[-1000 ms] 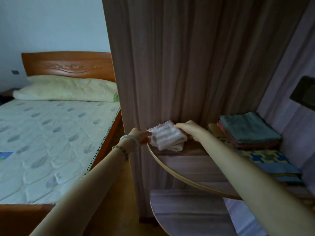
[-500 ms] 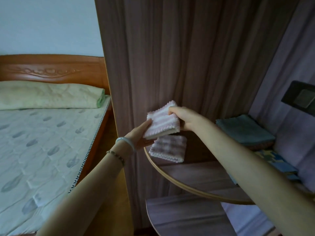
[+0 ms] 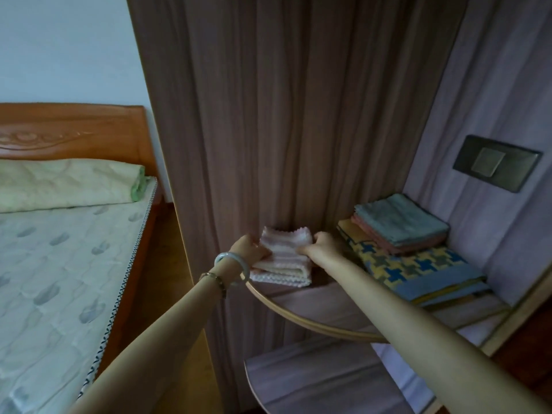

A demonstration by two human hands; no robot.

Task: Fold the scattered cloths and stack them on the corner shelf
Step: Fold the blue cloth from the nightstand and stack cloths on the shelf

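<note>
Striped cloths [image 3: 283, 259] stacked on corner shelf [image 3: 301, 322], mid-frame, left hand [image 3: 250, 250] grip pinching one side, right hand [image 3: 322, 244] the other

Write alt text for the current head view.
The left hand and right hand hold a small pile of folded pink-striped cloths by its sides on the curved corner shelf. Farther right on the shelf, a teal-topped folded stack rests on a blue-and-yellow patterned cloth. A bed stands at left.

No readable txt, labels, brands or nos. anywhere; cloths, shelf, wall plate, bed all unmarked as far as can be seen.
</note>
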